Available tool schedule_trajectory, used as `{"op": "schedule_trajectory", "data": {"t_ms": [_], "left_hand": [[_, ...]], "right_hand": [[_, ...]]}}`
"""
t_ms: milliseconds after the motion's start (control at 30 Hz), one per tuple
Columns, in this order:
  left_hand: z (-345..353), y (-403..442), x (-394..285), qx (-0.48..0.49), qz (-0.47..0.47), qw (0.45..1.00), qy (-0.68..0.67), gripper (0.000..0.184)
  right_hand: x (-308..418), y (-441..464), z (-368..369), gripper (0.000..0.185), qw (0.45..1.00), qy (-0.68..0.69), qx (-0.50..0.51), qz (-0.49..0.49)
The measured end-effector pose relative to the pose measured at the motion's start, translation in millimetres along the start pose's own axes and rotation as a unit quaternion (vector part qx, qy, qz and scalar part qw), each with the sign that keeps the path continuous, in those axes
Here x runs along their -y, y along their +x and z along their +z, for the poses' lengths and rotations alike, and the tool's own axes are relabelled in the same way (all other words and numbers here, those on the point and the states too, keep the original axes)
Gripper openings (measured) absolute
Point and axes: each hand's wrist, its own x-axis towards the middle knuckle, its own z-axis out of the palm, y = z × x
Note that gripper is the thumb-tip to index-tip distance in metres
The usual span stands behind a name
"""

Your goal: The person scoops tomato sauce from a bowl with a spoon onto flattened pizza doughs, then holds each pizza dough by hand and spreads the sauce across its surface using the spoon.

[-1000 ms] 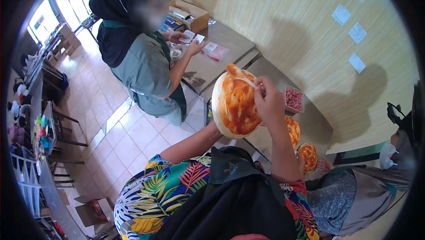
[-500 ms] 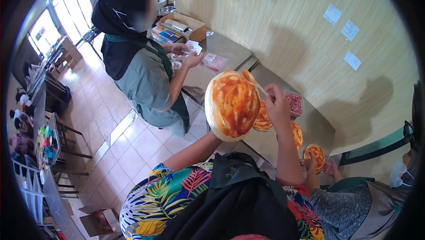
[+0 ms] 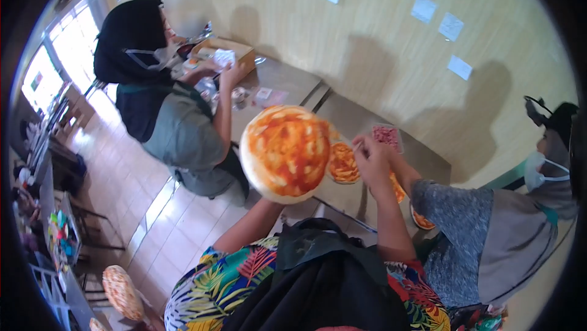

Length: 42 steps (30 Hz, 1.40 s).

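A round pizza base (image 3: 287,154), spread with orange-red sauce and pale at its rim, is held up in front of me. It rests on my left hand (image 3: 270,205), whose fingers are hidden underneath. To the right of the base, my right hand (image 3: 372,163) is closed in a pinch on the thin handle of a spoon (image 3: 334,133). The spoon's sauce-coated end is close to the base's right edge, blurred; whether it touches cannot be told. Behind, another sauced base (image 3: 344,165) lies on the metal table (image 3: 361,114).
A tub of pink diced topping (image 3: 387,136) stands beyond my right hand. A co-worker's sleeve (image 3: 452,209) reaches in from the right, close to my arm. Another person (image 3: 177,123) handles small packets at left, by a wooden box (image 3: 244,56). A topped pizza (image 3: 121,292) shows lower left.
The view has shifted. The spoon has come lower beside the base. The co-worker at right has let go of a sauced base and now reaches across the table. A topped pizza has appeared lower left.
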Motion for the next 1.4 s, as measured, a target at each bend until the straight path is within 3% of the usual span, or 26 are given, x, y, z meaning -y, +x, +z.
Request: {"op": "schedule_trajectory", "data": {"t_ms": [67,200,267,300,367,400,467,500,600,700,767,867,1033,1100,1233,1400], "left_hand": [[-0.9,0.3,-0.4,-0.007,-0.004,1.000,-0.006,0.052],[-3.5,-2.1,2.4,-0.030,-0.015,0.999,-0.013,0.053],[-4.1,0.1,6.0,-0.038,-0.028,0.999,-0.015,0.053],[-4.2,2.0,8.2,-0.041,-0.035,0.998,-0.017,0.053],[-3.0,6.0,12.6,-0.045,-0.048,0.998,-0.021,0.053],[-3.0,5.6,12.4,-0.048,-0.047,0.998,-0.019,0.053],[-4.5,7.1,13.0,-0.047,-0.054,0.997,-0.021,0.053],[-5.3,4.7,7.5,-0.047,-0.051,0.997,-0.017,0.053],[-6.6,2.8,6.1,-0.040,-0.060,0.997,-0.020,0.053],[-6.0,1.8,5.2,-0.033,-0.062,0.997,-0.016,0.053],[-6.8,4.3,6.8,-0.031,-0.062,0.997,-0.019,0.053],[-5.3,5.6,0.9,-0.016,-0.052,0.998,-0.024,0.053],[-0.7,11.4,0.4,0.002,-0.030,0.999,-0.024,0.054],[-1.4,14.8,-2.5,0.000,-0.023,0.999,-0.027,0.054],[-2.6,20.7,-7.5,-0.002,-0.006,1.000,-0.017,0.054],[0.5,28.4,-17.9,-0.007,0.010,1.000,0.004,0.054]], "right_hand": [[-11.3,-13.8,-7.2,0.013,0.996,0.069,0.054,0.026],[-13.2,-10.5,15.3,0.017,0.996,0.088,-0.024,-0.016],[41.2,-15.4,8.5,0.018,0.997,0.062,-0.038,-0.012],[29.8,-18.0,24.1,0.021,0.991,0.108,-0.047,-0.061],[62.2,-33.6,15.4,0.024,0.997,0.025,0.005,-0.075],[56.8,-37.2,6.7,0.024,0.998,0.018,-0.008,-0.067],[51.6,-47.2,7.0,0.026,0.993,-0.004,0.064,-0.099],[43.5,-44.2,2.7,0.022,0.990,-0.034,0.013,-0.134],[42.9,-29.2,-5.4,0.015,0.996,-0.091,0.000,0.016],[48.3,-15.8,16.2,0.014,0.997,-0.075,0.010,-0.009],[61.8,-16.8,29.7,0.014,0.993,-0.061,0.027,-0.094],[81.0,-24.8,23.9,0.014,0.981,-0.026,0.112,-0.155],[57.8,-9.5,0.2,0.014,0.988,-0.085,0.077,-0.108],[59.5,2.4,7.7,0.015,0.992,-0.106,0.063,0.017],[66.0,-19.9,22.0,0.012,0.982,0.012,0.180,-0.062],[40.9,-7.8,7.7,0.010,0.992,-0.023,0.111,-0.054]]}}
